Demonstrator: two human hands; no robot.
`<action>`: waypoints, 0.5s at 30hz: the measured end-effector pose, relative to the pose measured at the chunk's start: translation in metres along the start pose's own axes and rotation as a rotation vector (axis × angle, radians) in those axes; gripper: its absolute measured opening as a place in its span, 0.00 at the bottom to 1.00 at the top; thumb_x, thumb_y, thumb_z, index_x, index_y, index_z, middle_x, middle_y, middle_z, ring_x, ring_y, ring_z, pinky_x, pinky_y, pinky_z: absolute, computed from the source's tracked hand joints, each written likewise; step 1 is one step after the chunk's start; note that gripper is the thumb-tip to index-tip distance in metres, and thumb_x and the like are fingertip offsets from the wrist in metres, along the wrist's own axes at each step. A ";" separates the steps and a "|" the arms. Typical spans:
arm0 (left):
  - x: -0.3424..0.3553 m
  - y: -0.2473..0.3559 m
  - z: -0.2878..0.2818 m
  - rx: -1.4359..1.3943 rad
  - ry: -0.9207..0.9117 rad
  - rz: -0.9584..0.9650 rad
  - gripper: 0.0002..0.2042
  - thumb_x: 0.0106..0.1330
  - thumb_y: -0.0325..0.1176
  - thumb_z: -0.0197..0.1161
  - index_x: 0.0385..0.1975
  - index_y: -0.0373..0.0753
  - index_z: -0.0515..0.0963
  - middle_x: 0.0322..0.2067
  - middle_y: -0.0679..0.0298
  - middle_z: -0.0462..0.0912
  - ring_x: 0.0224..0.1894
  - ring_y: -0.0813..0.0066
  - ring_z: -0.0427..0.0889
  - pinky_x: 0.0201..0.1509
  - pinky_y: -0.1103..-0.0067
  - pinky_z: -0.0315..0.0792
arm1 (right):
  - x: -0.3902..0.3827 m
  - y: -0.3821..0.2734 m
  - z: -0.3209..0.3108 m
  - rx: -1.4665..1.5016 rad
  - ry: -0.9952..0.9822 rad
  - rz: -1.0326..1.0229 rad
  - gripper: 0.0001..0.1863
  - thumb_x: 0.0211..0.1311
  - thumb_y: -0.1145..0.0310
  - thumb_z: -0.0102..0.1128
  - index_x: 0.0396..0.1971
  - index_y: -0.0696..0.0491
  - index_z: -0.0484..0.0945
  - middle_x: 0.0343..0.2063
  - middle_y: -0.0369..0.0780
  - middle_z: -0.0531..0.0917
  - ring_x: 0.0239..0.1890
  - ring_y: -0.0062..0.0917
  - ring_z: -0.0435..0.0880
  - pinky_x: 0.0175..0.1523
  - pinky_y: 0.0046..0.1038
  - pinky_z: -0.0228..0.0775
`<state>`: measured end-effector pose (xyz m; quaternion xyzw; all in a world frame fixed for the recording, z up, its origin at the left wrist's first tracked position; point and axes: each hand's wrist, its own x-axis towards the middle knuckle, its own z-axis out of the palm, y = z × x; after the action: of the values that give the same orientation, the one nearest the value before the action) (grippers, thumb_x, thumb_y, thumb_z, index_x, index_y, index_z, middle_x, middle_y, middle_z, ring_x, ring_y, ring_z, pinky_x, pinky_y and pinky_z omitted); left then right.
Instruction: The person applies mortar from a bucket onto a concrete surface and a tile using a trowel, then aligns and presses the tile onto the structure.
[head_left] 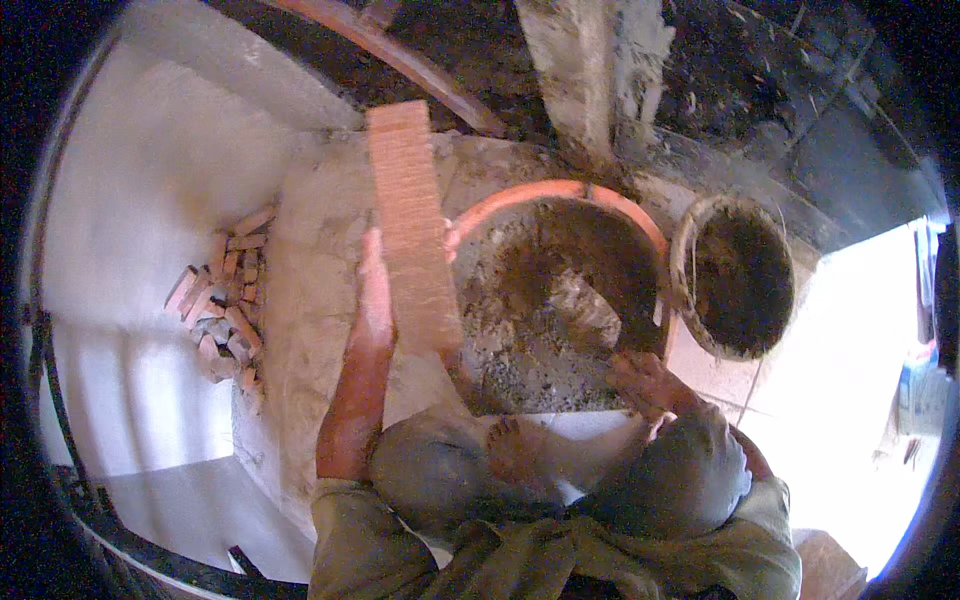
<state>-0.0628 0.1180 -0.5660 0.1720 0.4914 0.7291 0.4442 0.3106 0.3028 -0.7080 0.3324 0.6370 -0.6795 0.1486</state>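
My left hand (pixel 376 285) is closed around a long, flat, orange-red brick (pixel 408 215) with a ribbed face. Its fingertips show on the brick's right edge, beside a round orange tub (pixel 520 192). Grey, lumpy mortar (pixel 510 335) fills part of that tub. My right hand (pixel 652 384) is closed at the tub's near right side. From it a mortar-smeared trowel (pixel 585 312) reaches into the mix; its handle is mostly hidden by the fingers.
Right of the tub stands a dirty bucket (pixel 681 260) with a dark inside. Broken bricks (pixel 235 290) are heaped by the white wall (pixel 130 200) at left. A mortar-stained post (pixel 575 80) rises beyond the tub. My bent legs (pixel 660 470) are close to its near rim.
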 end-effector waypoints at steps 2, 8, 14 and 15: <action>0.006 -0.006 0.013 0.118 0.248 -0.083 0.29 0.70 0.51 0.28 0.50 0.33 0.71 0.40 0.54 0.80 0.37 0.67 0.80 0.41 0.74 0.76 | 0.008 -0.020 -0.002 0.040 0.004 -0.019 0.25 0.57 0.47 0.58 0.34 0.57 0.70 0.18 0.34 0.72 0.24 0.22 0.76 0.28 0.26 0.70; 0.007 -0.007 0.023 0.075 0.209 -0.090 0.28 0.70 0.50 0.30 0.49 0.33 0.72 0.37 0.58 0.80 0.36 0.69 0.79 0.39 0.73 0.75 | 0.003 -0.072 -0.025 -0.316 0.118 -0.359 0.16 0.52 0.62 0.64 0.31 0.55 0.69 0.18 0.32 0.70 0.20 0.15 0.72 0.25 0.22 0.65; 0.005 -0.008 0.032 0.118 0.193 -0.100 0.22 0.67 0.46 0.43 0.50 0.34 0.71 0.37 0.61 0.79 0.36 0.72 0.79 0.40 0.74 0.74 | -0.006 -0.181 -0.025 -0.130 0.224 -0.653 0.23 0.53 0.61 0.65 0.41 0.60 0.69 0.21 0.36 0.72 0.23 0.20 0.70 0.29 0.26 0.66; 0.004 -0.004 0.041 0.122 0.162 -0.027 0.21 0.66 0.43 0.47 0.50 0.34 0.71 0.37 0.62 0.79 0.36 0.73 0.79 0.39 0.74 0.74 | -0.009 -0.195 -0.025 -0.062 0.271 -0.767 0.25 0.55 0.60 0.64 0.47 0.59 0.69 0.25 0.39 0.74 0.29 0.25 0.71 0.37 0.31 0.69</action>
<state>-0.0350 0.1450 -0.5515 0.1325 0.5713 0.7034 0.4017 0.2016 0.3534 -0.5520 0.1527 0.7486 -0.6163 -0.1909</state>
